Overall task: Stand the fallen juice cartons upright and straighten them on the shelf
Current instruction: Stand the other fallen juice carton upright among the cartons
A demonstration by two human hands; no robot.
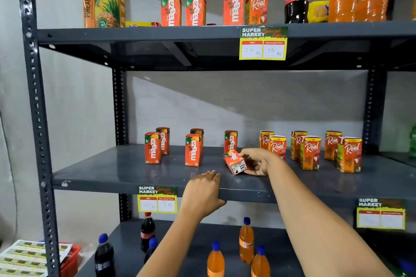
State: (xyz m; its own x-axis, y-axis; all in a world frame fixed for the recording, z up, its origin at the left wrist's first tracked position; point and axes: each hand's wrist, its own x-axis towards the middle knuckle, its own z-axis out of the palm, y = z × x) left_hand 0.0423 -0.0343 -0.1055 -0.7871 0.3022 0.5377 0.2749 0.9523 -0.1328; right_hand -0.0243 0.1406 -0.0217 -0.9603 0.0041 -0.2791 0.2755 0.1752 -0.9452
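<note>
**A:** Only the head view to go on, so here's what we've got. Our right hand [256, 162] has the fallen carton [234, 162] on the middle shelf [135, 175], fingers [244, 154] curled over the top side, thumb under the low end, so clamped on it. It's tipped on its side, base panel pointing back at us, just in front of the single standing Maaza carton [230, 143]. Our left hand [206, 191] is draped over the shelf's front lip, fingers together and flat, holding nothing.

**B:** How do we reckon it'll handle?

**A:** Small paperboard box, so light for sure. Walls should give a bit if we squeeze hard, so gentle pinch across the two broad faces near the middle, not at the folded top. Coating looks glossy, could slip a little.

**B:** And where does it go?

**A:** We'd guess right in front of that lone carton beyond our fingertips, matching the Maaza pairs [193, 149] off to the left. The Real cartons [278, 146] sit close on the wrist side, so easy to bump one.
</note>
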